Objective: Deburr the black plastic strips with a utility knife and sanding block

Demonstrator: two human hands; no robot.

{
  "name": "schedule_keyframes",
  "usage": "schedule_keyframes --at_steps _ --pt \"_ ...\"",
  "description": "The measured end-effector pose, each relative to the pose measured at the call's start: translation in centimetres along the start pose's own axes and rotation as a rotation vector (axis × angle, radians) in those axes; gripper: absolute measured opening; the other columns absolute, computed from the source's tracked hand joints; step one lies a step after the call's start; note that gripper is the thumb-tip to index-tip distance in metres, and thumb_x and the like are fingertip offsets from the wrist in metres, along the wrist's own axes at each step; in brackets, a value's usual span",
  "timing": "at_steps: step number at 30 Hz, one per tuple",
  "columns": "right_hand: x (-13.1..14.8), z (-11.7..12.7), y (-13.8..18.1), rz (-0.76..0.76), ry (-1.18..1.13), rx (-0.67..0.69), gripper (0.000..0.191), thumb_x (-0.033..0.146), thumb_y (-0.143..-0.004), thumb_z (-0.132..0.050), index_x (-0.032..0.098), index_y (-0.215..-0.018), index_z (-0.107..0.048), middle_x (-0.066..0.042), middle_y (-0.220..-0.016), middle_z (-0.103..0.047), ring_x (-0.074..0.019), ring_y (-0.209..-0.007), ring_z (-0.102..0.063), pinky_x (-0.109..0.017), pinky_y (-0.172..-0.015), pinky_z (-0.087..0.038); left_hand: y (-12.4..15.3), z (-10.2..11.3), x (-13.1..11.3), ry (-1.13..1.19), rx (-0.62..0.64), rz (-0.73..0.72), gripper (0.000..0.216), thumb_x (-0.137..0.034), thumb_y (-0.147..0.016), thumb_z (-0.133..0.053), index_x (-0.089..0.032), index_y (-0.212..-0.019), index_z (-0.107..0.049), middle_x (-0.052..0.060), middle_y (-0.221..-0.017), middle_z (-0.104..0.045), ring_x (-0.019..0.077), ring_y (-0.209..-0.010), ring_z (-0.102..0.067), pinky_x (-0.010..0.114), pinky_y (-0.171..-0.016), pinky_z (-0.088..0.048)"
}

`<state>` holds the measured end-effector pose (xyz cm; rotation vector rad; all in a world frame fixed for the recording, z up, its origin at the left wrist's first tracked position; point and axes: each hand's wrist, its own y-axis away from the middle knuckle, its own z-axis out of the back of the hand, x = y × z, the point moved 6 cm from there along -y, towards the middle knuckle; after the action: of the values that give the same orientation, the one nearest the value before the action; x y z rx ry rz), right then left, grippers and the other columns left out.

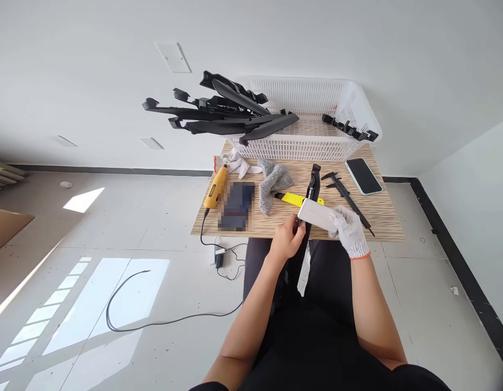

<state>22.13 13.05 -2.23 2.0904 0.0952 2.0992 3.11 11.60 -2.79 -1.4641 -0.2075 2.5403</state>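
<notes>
I have the left hand (pixel 287 239) pinching a long black plastic strip (pixel 313 185) towards twelve o'clock, right hand (pixel 348 231) gripping a flat white slab (pixel 317 214) over it; piece unfinished, I judge.

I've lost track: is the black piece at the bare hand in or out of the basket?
Out: the black piece crosses the edge of the table at the left hand, outside the basket.
</notes>
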Motion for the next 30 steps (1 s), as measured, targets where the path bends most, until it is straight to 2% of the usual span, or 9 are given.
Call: schedule_keyframes --at_steps 4,8,11,12,15,19,23,26,30 --pt "0.8 -0.4 -0.6 0.021 -0.069 -0.127 0.035 0.053 -0.084 -0.063 0.022 -0.101 -0.061 0.002 -0.065 -0.059 -0.0111 -0.043 -0.054 -0.02 -0.035 -0.035 0.0 0.0 -0.1 -0.008 -0.01 -0.014 0.019 -0.037 -0.096 -0.045 -0.022 -0.084 -0.05 -0.005 -0.056 -0.04 0.013 -0.049 -0.043 0.025 -0.054 -0.029" --pt "0.7 -1.6 -1.0 0.018 -0.1 -0.077 0.052 0.044 -0.078 -0.072 0.025 -0.124 -0.057 0.003 -0.078 -0.061 -0.0056 -0.042 -0.045 -0.019 -0.035 -0.034 -0.1 0.1 -0.3 -0.017 -0.017 0.009 0.02 -0.036 -0.095 -0.045 -0.023 -0.08 -0.047 -0.005 -0.055 -0.039 0.0127 -0.048 -0.041 0.025 -0.054 -0.028" --pt "0.9 -0.9 -0.8 0.101 -0.175 -0.233 0.055 0.04 -0.079 -0.07 0.031 -0.129 -0.051 0.003 -0.092 -0.061 -0.0042 -0.046 -0.046 -0.019 -0.037 -0.036 -0.1 0.1 -0.3 -0.014 -0.021 0.032 0.019 -0.036 -0.095 -0.045 -0.023 -0.081 -0.047 -0.006 -0.054 -0.038 0.0126 -0.048 -0.039 0.025 -0.054 -0.027" --pt "0.9 -0.8 -0.7 0.108 -0.178 -0.237 0.054 0.04 -0.079 -0.07 0.032 -0.129 -0.052 0.002 -0.094 -0.061 -0.0045 -0.048 -0.048 -0.019 -0.037 -0.036 -0.1 0.1 -0.3 -0.014 -0.023 0.036 0.02 -0.036 -0.095 -0.045 -0.023 -0.08 -0.046 -0.006 -0.054 -0.038 0.0125 -0.047 -0.039 0.026 -0.053 -0.027" --pt "0.6 -1.7 -0.8 0.063 -0.137 -0.09 0.055 0.038 -0.078 -0.073 0.03 -0.129 -0.055 0.0 -0.094 -0.062 -0.0076 -0.055 -0.054 -0.02 -0.041 -0.041 0.0 0.1 -0.2 -0.024 -0.028 0.032 0.022 -0.036 -0.095 -0.045 -0.023 -0.076 -0.042 -0.006 -0.054 -0.037 0.0123 -0.047 -0.037 0.026 -0.054 -0.027" --pt "0.9 -0.9 -1.1 0.146 -0.232 -0.22 0.055 0.035 -0.081 -0.069 0.03 -0.133 -0.051 0.0 -0.099 -0.062 -0.0076 -0.062 -0.056 -0.021 -0.05 -0.046 0.1 0.1 -0.1 -0.03 -0.026 0.032 0.018 -0.035 -0.095 -0.044 -0.023 -0.082 -0.046 -0.006 -0.055 -0.04 0.0129 -0.048 -0.04 0.025 -0.054 -0.027" --pt "1.1 -1.7 -1.4 0.14 -0.252 -0.076 0.06 0.03 -0.078 -0.071 0.029 -0.134 -0.05 0.001 -0.094 -0.06 -0.009 -0.064 -0.055 -0.023 -0.052 -0.046 0.1 0.5 -0.2 -0.029 -0.045 0.039 0.018 -0.034 -0.095 -0.043 -0.023 -0.081 -0.044 -0.005 -0.054 -0.041 0.0135 -0.047 -0.042 0.026 -0.054 -0.028" --pt "1.2 -1.4 -1.1 0.133 -0.256 -0.113 0.064 0.03 -0.078 -0.071 0.033 -0.138 -0.051 0.002 -0.094 -0.059 -0.0081 -0.064 -0.053 -0.024 -0.055 -0.047 0.0 0.3 -0.2 -0.045 -0.028 0.048 0.02 -0.034 -0.094 -0.044 -0.024 -0.078 -0.041 -0.005 -0.053 -0.041 0.0137 -0.047 -0.042 0.026 -0.054 -0.028" --pt "0.9 -2.0 -1.0 0.071 -0.208 -0.022 0.066 0.032 -0.078 -0.072 0.033 -0.141 -0.053 0.002 -0.092 -0.061 -0.0089 -0.066 -0.053 -0.024 -0.056 -0.047 0.1 0.0 0.0 -0.071 -0.039 0.053 0.021 -0.035 -0.095 -0.044 -0.024 -0.077 -0.041 -0.004 -0.055 -0.043 0.0139 -0.048 -0.042 0.026 -0.054 -0.028"
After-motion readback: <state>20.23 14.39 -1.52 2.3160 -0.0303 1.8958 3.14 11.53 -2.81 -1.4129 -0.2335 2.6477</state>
